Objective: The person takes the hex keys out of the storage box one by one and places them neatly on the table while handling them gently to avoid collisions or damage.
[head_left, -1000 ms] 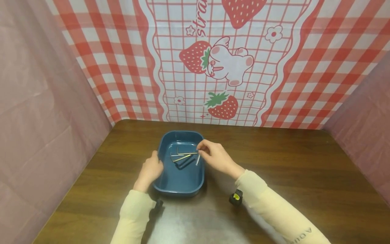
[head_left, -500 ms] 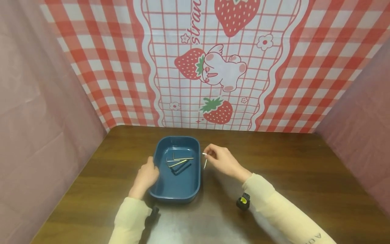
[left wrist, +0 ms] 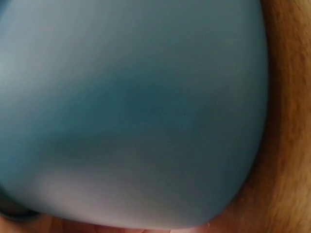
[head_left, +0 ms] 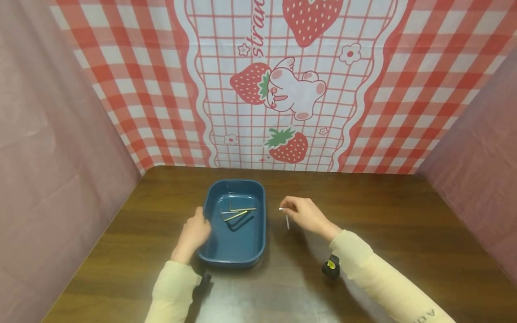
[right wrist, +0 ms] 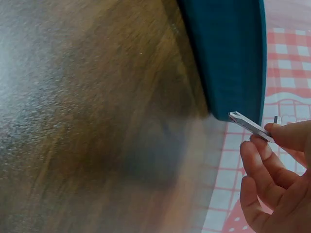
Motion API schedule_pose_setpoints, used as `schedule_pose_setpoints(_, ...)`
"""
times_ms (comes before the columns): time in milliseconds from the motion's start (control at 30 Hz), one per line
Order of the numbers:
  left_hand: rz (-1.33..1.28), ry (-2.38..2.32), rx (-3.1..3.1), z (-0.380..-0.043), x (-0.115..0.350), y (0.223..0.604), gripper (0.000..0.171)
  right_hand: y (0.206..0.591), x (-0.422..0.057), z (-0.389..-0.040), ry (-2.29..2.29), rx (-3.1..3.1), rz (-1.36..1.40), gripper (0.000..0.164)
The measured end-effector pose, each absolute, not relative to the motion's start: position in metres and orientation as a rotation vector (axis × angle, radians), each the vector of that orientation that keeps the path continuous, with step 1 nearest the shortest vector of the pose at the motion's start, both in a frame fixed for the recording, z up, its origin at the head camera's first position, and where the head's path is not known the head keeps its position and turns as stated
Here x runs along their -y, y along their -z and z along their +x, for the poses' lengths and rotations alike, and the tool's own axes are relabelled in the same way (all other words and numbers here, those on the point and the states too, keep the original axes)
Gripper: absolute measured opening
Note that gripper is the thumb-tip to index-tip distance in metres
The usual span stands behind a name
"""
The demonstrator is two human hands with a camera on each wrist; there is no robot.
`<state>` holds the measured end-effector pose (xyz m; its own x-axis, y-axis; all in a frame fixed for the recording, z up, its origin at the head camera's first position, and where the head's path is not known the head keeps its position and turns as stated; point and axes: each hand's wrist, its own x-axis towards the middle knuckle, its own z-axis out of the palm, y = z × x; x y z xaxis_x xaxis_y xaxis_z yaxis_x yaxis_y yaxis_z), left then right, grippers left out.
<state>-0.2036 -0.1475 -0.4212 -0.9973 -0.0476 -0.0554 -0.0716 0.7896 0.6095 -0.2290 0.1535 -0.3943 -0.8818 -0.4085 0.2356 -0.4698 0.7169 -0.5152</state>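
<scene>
A blue tray (head_left: 231, 246) stands on the table, and my left hand (head_left: 194, 232) grips its left rim. In the left wrist view the tray's outer wall (left wrist: 146, 97) fills most of the picture, and only bits of fingers show along the bottom. My right hand (head_left: 308, 215) pinches a silver L-shaped hex key (right wrist: 249, 124) between thumb and fingertips, in the air right of the tray. Its long arm points down; the tip looks cross-shaped. Inside the tray lie several more hex keys, among them a gold one (head_left: 236, 216) and a black one (head_left: 243, 223).
Brown wooden table (head_left: 363, 211) surface surrounds the tray, with more of it to the right than to the left. A checked strawberry cloth (head_left: 291, 98) hangs behind the table's back edge. Pink curtains (head_left: 60, 134) hang at both sides.
My right hand has lifted the silver hex key away from over the tray and moved right, over the table. My left hand stays at the tray's left rim.
</scene>
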Motion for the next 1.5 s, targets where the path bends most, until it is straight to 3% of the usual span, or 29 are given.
schedule_pose_setpoints(1500, -0.139, -1.011, -2.917, -0.206, 0.148, 0.420, 0.046, 0.430, -0.137, -0.238, -0.633, 3.135, 0.411, 0.008)
